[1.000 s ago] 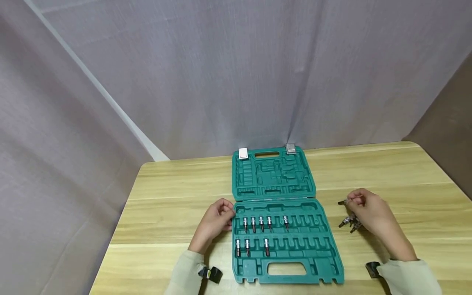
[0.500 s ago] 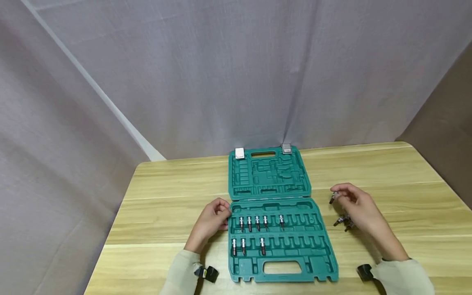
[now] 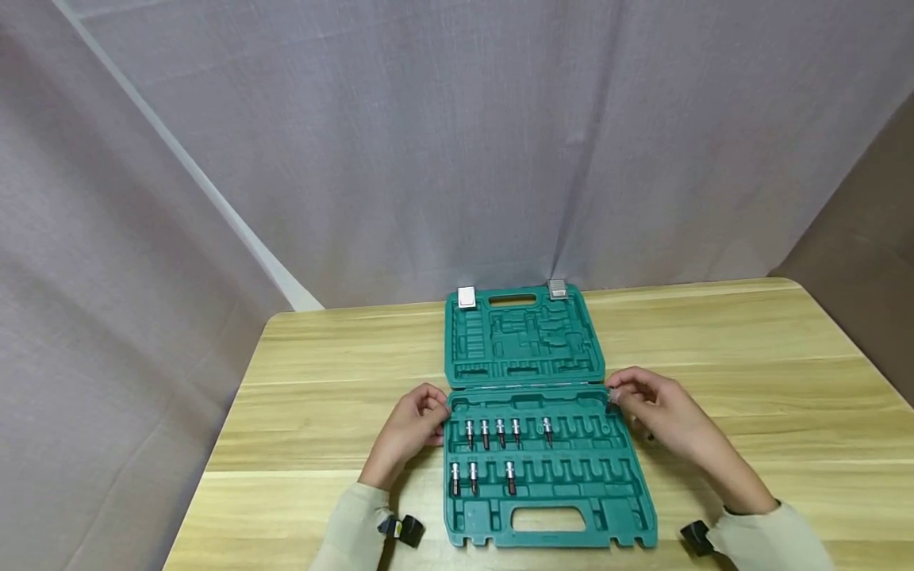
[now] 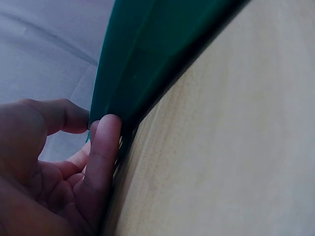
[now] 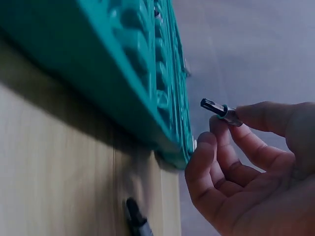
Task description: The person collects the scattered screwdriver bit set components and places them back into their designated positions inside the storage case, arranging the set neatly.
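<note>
My right hand (image 3: 660,404) pinches a bit socket (image 5: 221,112) between thumb and fingertips. Its dark tip points away from the fingers, its chrome base between them. In the head view this hand is at the right edge of the open green tool case (image 3: 493,519), near the hinge. On the opposite side, my left hand (image 3: 410,428) grips the case's edge, and the left wrist view has the thumb against the green side wall (image 4: 133,73). Several bit sockets (image 3: 501,432) sit in the upper row, and three bit sockets (image 3: 474,477) in the lower row.
Another bit socket (image 5: 138,219) lies on the wooden table (image 3: 321,357) beside the case, mostly hidden under my right hand in the head view. The case lid (image 3: 524,369), with two metal latches, lies back toward the grey curtain (image 3: 428,159).
My right hand has lifted the bit socket from the loose pile and carried it left to the case's right edge. The left hand stays at the case's left edge.
</note>
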The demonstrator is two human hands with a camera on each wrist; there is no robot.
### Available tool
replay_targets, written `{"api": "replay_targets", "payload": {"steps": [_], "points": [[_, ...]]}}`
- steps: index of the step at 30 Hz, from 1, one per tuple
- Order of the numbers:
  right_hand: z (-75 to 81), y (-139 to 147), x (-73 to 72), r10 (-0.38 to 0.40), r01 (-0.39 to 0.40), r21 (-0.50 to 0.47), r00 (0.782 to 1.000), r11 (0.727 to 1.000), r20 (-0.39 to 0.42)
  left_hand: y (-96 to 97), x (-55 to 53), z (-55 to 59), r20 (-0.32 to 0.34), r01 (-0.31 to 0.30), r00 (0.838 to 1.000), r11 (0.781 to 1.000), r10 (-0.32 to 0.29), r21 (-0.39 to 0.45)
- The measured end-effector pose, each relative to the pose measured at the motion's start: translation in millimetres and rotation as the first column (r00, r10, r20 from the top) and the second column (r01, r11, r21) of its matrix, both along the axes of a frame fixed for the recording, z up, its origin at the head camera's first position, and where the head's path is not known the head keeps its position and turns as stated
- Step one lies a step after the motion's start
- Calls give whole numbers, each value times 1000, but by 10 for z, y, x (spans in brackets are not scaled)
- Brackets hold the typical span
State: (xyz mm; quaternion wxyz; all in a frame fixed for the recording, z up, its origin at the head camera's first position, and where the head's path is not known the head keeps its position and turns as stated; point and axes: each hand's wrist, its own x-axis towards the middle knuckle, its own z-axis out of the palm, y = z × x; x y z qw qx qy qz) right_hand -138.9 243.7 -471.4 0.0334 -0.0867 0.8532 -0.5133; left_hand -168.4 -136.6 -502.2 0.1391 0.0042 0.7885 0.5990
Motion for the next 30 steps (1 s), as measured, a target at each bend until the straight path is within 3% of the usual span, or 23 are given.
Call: {"api": "replay_targets", "payload": {"steps": [10,17,24,30], "points": [[35,-279,-15,43,-49,68,994,996,96,-5,-1,-7,1,-3,1000,1000,3,3],[46,-422,-11,20,-36,121,991,992,133,0,-9,-9,9,-6,1000,1000,6,5],[61,-562,-14,17,-42,181,990,983,137,-7,-9,-4,15,-11,1000,1000,11,8],[56,-617,-43,11,-41,284,994,958,109,-2,-3,-5,5,-6,1000,1000,6,8]]}}
